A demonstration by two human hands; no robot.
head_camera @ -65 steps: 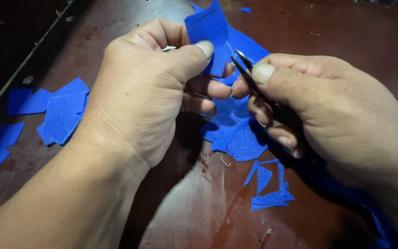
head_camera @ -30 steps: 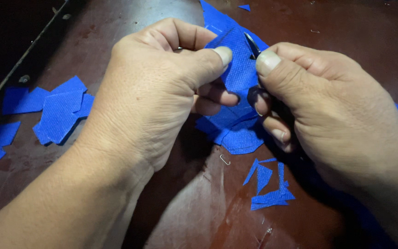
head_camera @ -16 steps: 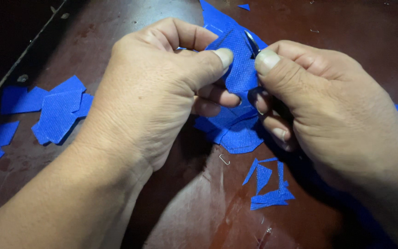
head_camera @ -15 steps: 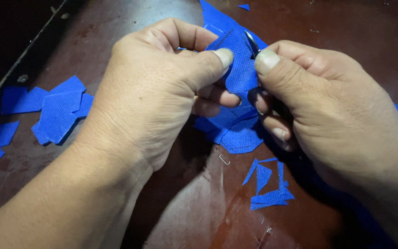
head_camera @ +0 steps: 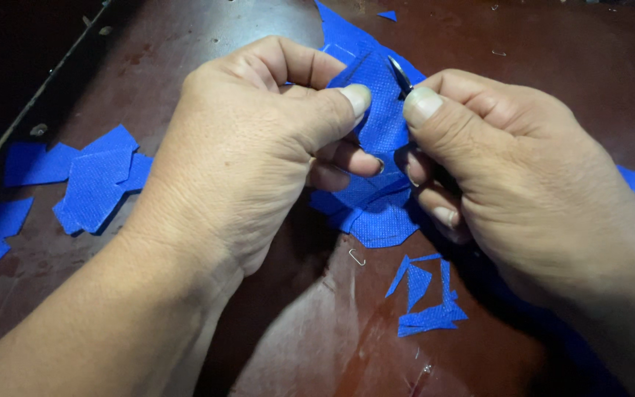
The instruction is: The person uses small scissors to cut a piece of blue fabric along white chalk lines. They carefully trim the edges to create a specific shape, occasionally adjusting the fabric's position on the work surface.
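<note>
Our left hand (head_camera: 251, 154) fingers pinch the blue cloth (head_camera: 380, 129); our right hand (head_camera: 523, 176) fingers grip small scissors (head_camera: 400, 76) above the bench (head_camera: 553, 44).

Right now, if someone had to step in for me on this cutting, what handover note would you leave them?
Left hand: pinches the blue fabric piece between thumb and fingers, holding it up.
Right hand: grips small scissors, whose metal tip shows above the thumb, against the fabric.
Around: cut blue pieces lie stacked to the left on the dark brown table; thin blue offcuts lie below the hands.
Done: several pieces are cut.
Left: the held piece is in mid-trim; how far the cut has got is hidden.
</note>
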